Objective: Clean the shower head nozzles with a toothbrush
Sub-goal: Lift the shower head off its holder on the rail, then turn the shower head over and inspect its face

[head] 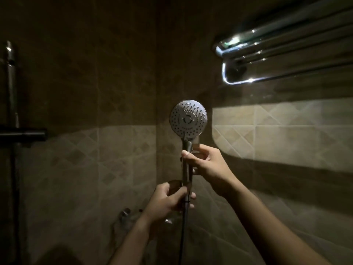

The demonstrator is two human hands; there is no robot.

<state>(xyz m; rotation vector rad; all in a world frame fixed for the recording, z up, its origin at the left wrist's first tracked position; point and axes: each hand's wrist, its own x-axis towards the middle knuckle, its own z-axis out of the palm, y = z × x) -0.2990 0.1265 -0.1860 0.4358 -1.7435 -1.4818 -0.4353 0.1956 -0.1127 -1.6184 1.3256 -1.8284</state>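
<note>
A round silver shower head (188,118) stands upright in the corner of a dim tiled shower, its nozzle face turned toward me. My right hand (205,163) grips the upper part of its chrome handle just below the head. My left hand (170,199) is closed around the lower end of the handle, where the dark hose (183,236) hangs down. No toothbrush is visible.
A chrome towel rack (267,52) sticks out from the right wall above the hands. At the far left a vertical shower rail (11,83) and a dark mixer bar (24,133) are mounted. A chrome fitting (125,214) sits on the wall below my left hand.
</note>
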